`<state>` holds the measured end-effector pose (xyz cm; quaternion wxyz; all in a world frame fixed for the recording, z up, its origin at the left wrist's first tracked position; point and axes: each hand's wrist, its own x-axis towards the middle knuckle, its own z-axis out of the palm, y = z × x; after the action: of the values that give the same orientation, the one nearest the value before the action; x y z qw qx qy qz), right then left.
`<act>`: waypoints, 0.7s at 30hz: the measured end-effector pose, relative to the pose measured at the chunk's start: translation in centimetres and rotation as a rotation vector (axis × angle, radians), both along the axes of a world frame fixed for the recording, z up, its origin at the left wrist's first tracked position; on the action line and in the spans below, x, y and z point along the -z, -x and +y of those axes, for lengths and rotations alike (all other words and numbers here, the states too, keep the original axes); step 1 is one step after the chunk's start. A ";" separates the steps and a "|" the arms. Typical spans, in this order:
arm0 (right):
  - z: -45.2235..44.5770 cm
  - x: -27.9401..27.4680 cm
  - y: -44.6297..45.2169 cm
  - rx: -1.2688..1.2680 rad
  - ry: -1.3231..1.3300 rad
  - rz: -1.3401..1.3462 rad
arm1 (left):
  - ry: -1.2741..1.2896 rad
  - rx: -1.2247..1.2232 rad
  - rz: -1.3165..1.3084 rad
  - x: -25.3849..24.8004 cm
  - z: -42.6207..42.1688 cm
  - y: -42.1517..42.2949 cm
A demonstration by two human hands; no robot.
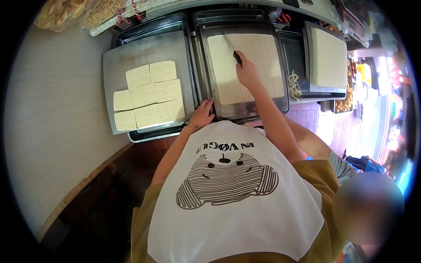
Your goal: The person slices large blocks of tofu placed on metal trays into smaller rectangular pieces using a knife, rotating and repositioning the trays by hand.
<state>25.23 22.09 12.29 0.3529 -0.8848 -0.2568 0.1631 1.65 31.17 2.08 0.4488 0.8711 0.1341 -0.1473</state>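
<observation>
In the head view my right hand point(247, 72) is closed around the black handle of a knife point(229, 43). Its thin blade points up and left over a wide white slab of tofu point(254, 87), which is marked with a grid of cut lines. That slab lies in the middle metal tray point(280, 106). My left hand point(202, 113) rests at the near left corner of this tray, between it and the left tray; its fingers are stretched forward and hold nothing. Several cut blocks of tofu point(153, 95) lie on a metal sheet point(114, 79) to the left.
At the right, another tofu slab point(329, 59) sits on a board over a dark tray point(293, 48) with pale strips point(294, 85) in it. Golden-brown pieces point(344, 104) are beyond. Plastic bags point(59, 15) stand at the upper left. Another person point(368, 206) is close at my right.
</observation>
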 end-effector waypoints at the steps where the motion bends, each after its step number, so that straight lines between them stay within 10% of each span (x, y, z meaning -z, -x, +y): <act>1: -0.2 0.1 -0.3 0.013 -0.013 -0.009 | -0.008 -0.007 -0.016 0.0 -0.1 0.0; 21: -0.6 -0.1 -1.5 0.023 0.059 -0.073 | -0.034 -0.045 0.004 0.0 -0.5 0.1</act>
<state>26.73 21.48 12.39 0.3188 -0.9032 -0.2542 0.1341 1.56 30.64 2.07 0.4368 0.8752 0.1569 -0.1364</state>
